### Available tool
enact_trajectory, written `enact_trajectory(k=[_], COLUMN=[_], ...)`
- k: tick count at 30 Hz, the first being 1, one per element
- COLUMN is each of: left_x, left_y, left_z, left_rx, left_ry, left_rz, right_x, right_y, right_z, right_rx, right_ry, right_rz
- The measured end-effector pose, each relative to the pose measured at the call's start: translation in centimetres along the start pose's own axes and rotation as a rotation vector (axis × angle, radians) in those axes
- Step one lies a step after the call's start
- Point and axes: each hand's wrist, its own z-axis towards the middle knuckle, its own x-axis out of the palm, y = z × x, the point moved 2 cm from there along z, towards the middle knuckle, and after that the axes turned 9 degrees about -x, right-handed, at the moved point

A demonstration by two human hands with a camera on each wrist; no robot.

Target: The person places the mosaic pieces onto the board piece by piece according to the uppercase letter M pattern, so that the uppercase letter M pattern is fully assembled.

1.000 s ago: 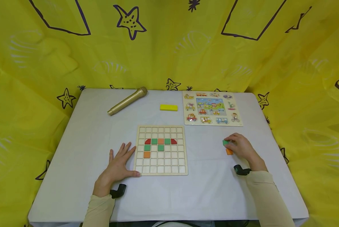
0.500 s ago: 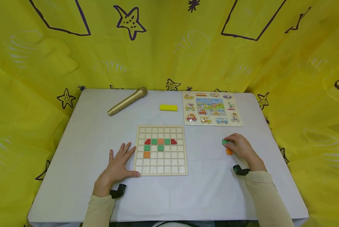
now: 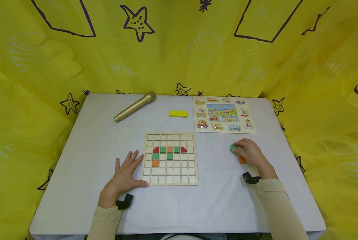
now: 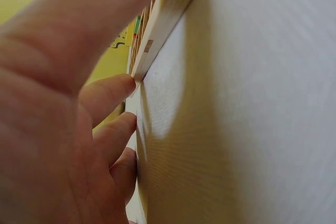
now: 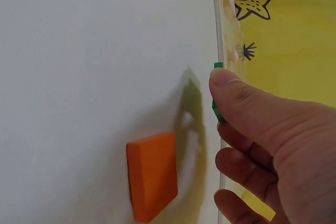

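Observation:
A square wooden grid board (image 3: 179, 170) lies on the table, with red, green and orange tiles set in some upper cells. My left hand (image 3: 123, 178) is spread at the board's left side, its thumb on the lower left corner and a fingertip at the edge; the left wrist view shows the board's side (image 4: 157, 38) close to these fingers. Between thumb and fingers my right hand (image 3: 251, 154) pinches a small green tile (image 5: 218, 115), raised over the cloth. Below that hand an orange square tile (image 5: 153, 174) lies on the table, partly hidden in the head view.
At the back are a gold microphone (image 3: 134, 107), a yellow block (image 3: 178, 114) and a picture puzzle board (image 3: 224, 129) with vehicles. A white cloth covers the table (image 3: 215, 206), and a yellow patterned curtain (image 3: 173, 50) hangs behind it.
My right hand, pinching the green tile, has moved slightly left and away from the orange tile. The left hand and the grid board have stayed put.

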Motion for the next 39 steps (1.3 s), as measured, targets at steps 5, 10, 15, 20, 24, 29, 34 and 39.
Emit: enact_trajectory(k=[5, 10, 15, 20, 24, 29, 34, 39], left_x=[0.0, 0.1, 0.1, 0.1, 0.0, -0.1, 0.0, 0.0], left_y=[0.1, 0.2, 0.2, 0.1, 0.0, -0.1, 0.1, 0.1], left_z=[0.0, 0.1, 0.1, 0.1, 0.1, 0.0, 0.0, 0.0], left_rx=[0.014, 0.020, 0.012, 0.010, 0.015, 0.019, 0.023, 0.020], left_ry=[-0.016, -0.019, -0.010, -0.012, -0.017, -0.018, -0.019, -0.013], left_rz=[0.000, 0.015, 0.017, 0.023, 0.021, 0.016, 0.022, 0.018], right_x=[0.3, 0.7, 1.1, 1.8, 2.3, 3.2, 4.5, 6.2], right_y=[0.9, 2.0, 3.0, 3.9, 5.0, 6.5, 8.1, 9.5], right_z=[1.0, 1.9, 2.9, 3.9, 4.6, 5.6, 6.3, 6.8], right_rx=[-0.026, -0.023, -0.053, -0.072, -0.075, -0.078, -0.121, -0.183], right_ry=[0.001, 0.015, 0.020, 0.025, 0.036, 0.056, 0.073, 0.110], right_rz=[0.003, 0.024, 0.040, 0.048, 0.062, 0.075, 0.083, 0.080])
